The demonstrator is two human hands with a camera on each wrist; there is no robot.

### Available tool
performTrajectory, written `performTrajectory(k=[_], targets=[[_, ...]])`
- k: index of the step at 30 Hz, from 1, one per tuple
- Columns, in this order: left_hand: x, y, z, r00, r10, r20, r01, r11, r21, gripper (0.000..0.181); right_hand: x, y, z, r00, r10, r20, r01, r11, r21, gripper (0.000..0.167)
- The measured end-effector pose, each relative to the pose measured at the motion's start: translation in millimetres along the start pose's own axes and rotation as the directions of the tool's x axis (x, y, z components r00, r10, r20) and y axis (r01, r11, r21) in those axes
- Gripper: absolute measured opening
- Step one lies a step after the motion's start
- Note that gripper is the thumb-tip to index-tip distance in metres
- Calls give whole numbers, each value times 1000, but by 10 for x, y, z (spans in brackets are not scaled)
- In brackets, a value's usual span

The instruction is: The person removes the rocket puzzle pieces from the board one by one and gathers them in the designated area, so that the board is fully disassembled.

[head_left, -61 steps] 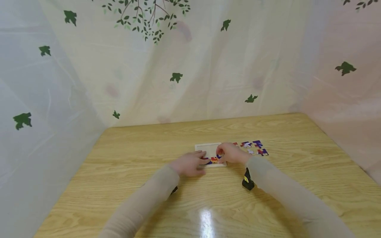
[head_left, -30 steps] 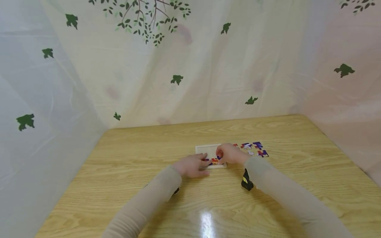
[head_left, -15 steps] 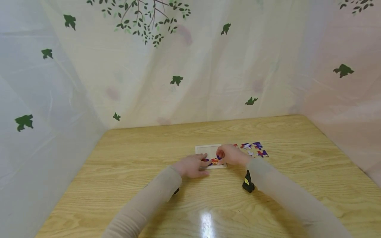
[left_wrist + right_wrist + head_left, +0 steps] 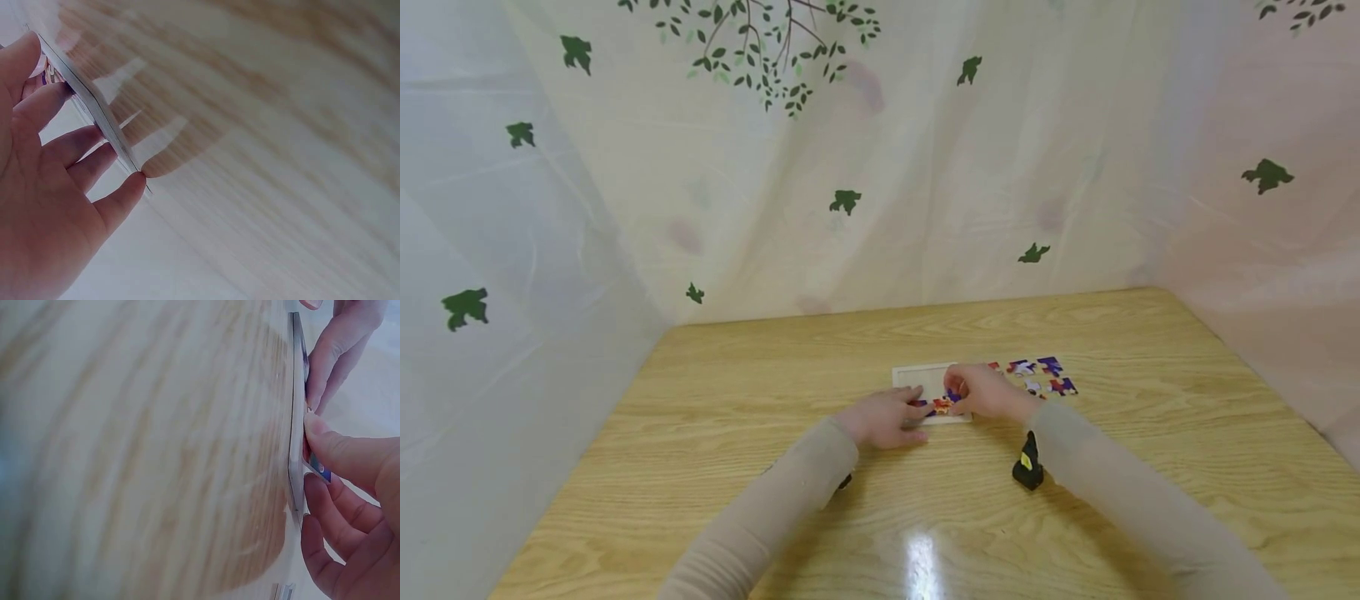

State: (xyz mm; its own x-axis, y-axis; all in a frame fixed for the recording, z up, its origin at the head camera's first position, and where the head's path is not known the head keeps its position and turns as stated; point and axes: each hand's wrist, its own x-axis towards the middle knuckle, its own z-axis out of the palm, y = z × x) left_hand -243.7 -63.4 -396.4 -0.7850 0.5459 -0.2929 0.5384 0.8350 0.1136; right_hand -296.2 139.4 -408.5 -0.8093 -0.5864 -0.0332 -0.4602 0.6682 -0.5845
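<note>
A shallow pale puzzle frame (image 4: 925, 367) lies on the wooden table between the two hands. Along its near side sit colourful jigsaw pieces (image 4: 940, 407), partly covered by fingers. The left hand (image 4: 883, 420) rests on the frame's left side with fingers spread; in the left wrist view its fingertips touch the frame's edge (image 4: 94, 106). At the frame's right side, the right hand (image 4: 991, 392) pinches a purple-blue jigsaw piece (image 4: 320, 467) between thumb and fingers. That piece stands tilted above the frame in the right wrist view. The hand hides much of it in the head view.
Several loose jigsaw pieces (image 4: 1049, 367) lie right of the frame, some half hidden behind the right hand. The wooden table (image 4: 760, 358) reaches back to a pale curtain (image 4: 895, 250) with leaf prints. A black wrist device (image 4: 1028, 467) hangs below the right sleeve.
The right hand has turned slightly, and more of the purple-blue jigsaw piece shows at its fingertips. The left hand keeps its place over the last second.
</note>
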Motion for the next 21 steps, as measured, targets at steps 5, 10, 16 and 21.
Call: performTrajectory(k=[5,10,16,21], targets=[[1,0,-1,1000,-6,0,6,1000,6,55,-17,39,-6,999,-23,-28,25,997,75,17],[0,4,1,1000,-8,-2,8,1000,6,55,-27,101,7,998,-26,-63,34,991,131,13],[-4,10,-3,1000,-1,-4,1,1000,13,56,-62,157,-14,996,-33,-84,46,988,149,15],[-1,2,8,1000,13,-9,-13,999,31,57,-123,199,-52,995,-32,-99,48,986,158,16]])
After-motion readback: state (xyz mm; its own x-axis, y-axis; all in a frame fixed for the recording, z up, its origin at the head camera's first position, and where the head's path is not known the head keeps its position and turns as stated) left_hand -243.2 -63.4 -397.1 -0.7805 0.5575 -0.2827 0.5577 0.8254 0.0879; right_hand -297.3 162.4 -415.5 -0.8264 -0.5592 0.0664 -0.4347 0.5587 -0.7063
